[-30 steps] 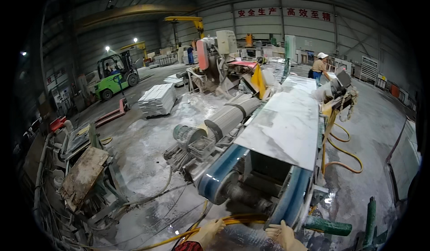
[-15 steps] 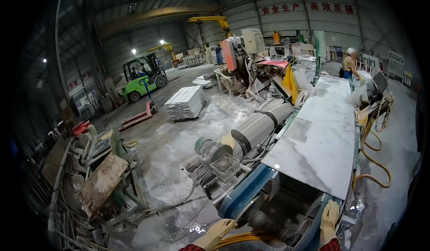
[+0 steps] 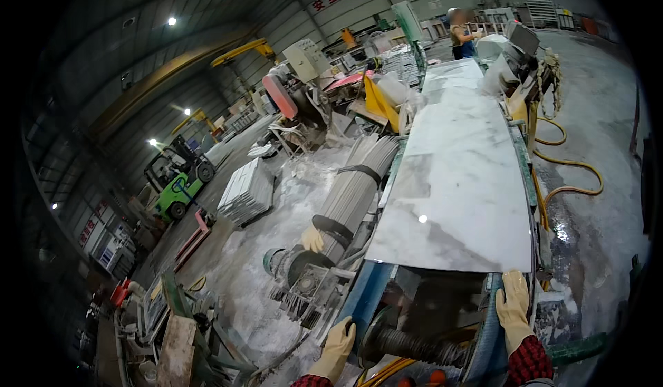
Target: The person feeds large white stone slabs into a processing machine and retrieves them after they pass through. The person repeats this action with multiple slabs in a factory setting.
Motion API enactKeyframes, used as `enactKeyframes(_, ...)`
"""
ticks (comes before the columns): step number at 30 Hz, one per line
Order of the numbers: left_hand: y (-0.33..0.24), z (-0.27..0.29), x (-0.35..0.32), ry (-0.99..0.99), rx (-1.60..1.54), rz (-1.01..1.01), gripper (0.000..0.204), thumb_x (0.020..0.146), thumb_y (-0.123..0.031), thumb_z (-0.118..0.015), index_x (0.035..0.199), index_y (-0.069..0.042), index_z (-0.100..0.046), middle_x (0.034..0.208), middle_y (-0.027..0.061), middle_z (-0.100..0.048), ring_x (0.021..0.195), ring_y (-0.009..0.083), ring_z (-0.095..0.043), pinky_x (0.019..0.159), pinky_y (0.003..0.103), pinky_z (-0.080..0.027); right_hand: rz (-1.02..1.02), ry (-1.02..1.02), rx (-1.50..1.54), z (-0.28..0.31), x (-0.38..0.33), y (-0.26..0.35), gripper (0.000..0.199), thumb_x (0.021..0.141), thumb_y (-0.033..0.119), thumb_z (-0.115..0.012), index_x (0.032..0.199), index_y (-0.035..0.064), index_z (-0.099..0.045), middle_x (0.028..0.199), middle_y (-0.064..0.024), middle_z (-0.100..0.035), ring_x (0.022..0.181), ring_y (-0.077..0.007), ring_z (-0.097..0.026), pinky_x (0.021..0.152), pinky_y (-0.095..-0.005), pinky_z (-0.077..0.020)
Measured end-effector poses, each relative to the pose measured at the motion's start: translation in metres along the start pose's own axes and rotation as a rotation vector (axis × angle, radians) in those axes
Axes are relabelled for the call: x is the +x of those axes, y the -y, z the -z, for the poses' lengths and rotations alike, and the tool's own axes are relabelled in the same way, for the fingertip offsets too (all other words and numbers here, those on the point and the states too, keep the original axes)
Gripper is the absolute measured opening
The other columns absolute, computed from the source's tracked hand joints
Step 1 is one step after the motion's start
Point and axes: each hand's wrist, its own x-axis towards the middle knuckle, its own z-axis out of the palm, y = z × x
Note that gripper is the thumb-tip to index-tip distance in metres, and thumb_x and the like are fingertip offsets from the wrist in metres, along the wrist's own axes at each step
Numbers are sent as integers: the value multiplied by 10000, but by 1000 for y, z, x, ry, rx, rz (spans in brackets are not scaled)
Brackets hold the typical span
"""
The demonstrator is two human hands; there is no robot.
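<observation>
At the bottom of the frame, the gloved left hand (image 3: 336, 349) rested flat, fingers open, on the blue conveyor frame (image 3: 362, 301), holding nothing; the gloved right hand (image 3: 514, 309) lay open against the frame's right rail, just below the slab's near edge. The white marble slab (image 3: 459, 173) lay flat mid-frame, running toward the upper right. Far off, a green forklift (image 3: 176, 180) stood at left and another person (image 3: 461, 31) at the top.

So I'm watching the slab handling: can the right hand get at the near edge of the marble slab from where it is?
Probably yes. The right hand rests on the blue belt just below the marble slab, whose near edge lies right above the fingertips with nothing between.
</observation>
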Motion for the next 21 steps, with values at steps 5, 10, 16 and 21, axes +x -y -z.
enactKeyframes(5, 12, -51, 24, -84, 160, -361, 516, 1001, -269, -742, 1425, 4, -630, 1464, 310, -630, 1317, 495, -621, 1130, 505, -502, 78, -52, -8, -19, -7, -20, 509, 908, 75, -703, 1405, -23, -654, 1491, -284, -604, 1424, -500, -518, 1240, -552, -403)
enactKeyframes(10, -7, -39, 60, -24, 264, -669, 545, 965, -283, -746, 1426, -38, -589, 1378, 227, -592, 1215, 420, -584, 987, 497, -474, 23, 27, 8, -31, -12, -34, 573, 938, 103, -700, 1496, -4, -631, 1579, -293, -566, 1512, -503, -468, 1303, -555, -337)
enactKeyframes(16, 4, -49, 112, -65, 238, -712, 471, 1039, -286, -672, 1431, -44, -576, 1398, 244, -583, 1284, 445, -561, 1088, 525, -433, -43, -9, -108, -18, 10, -28, 550, 1026, 141, -613, 1548, -30, -581, 1620, -301, -526, 1547, -498, -425, 1322, -559, -294)
enactKeyframes(21, 19, -60, 119, 95, 248, -601, 492, 1063, -312, -661, 1487, -75, -578, 1520, 228, -575, 1375, 422, -555, 1156, 535, -435, -192, 127, -193, -45, 47, -55, 570, 1056, 168, -570, 1590, -25, -529, 1672, -267, -480, 1571, -465, -403, 1337, -536, -275)
